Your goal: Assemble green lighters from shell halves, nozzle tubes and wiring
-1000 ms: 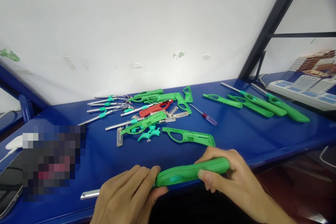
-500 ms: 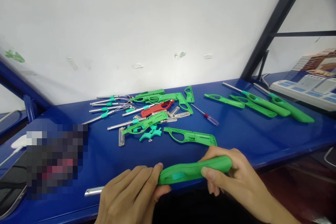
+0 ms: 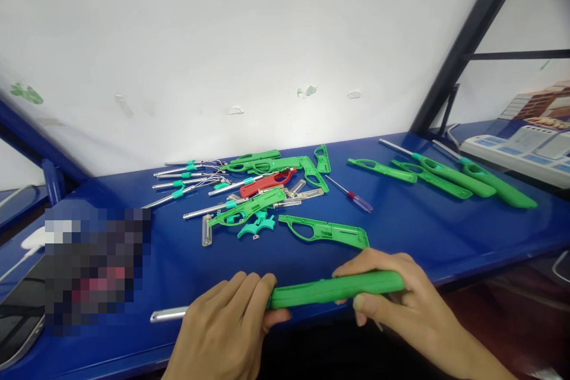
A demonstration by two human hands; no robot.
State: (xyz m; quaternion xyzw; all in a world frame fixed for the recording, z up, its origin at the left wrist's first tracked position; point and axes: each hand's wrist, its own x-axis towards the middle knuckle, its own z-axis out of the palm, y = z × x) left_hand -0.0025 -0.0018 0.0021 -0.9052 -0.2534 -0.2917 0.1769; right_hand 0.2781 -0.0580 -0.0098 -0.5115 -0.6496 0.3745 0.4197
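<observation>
Right of the screwdriver (image 3: 360, 202), the bench (image 3: 418, 225) leaves your right hand (image 3: 396, 297) a passage forward; ahead-left, a green half-shell (image 3: 342, 233) blocks you. Beyond your left hand (image 3: 227, 326), turquoise parts (image 3: 255, 228) crowd the way.

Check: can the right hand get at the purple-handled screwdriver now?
Probably not: the right hand is gripping the green lighter. Were it freed, the way looks open; the purple-handled screwdriver lies uncovered on the blue table.
</observation>
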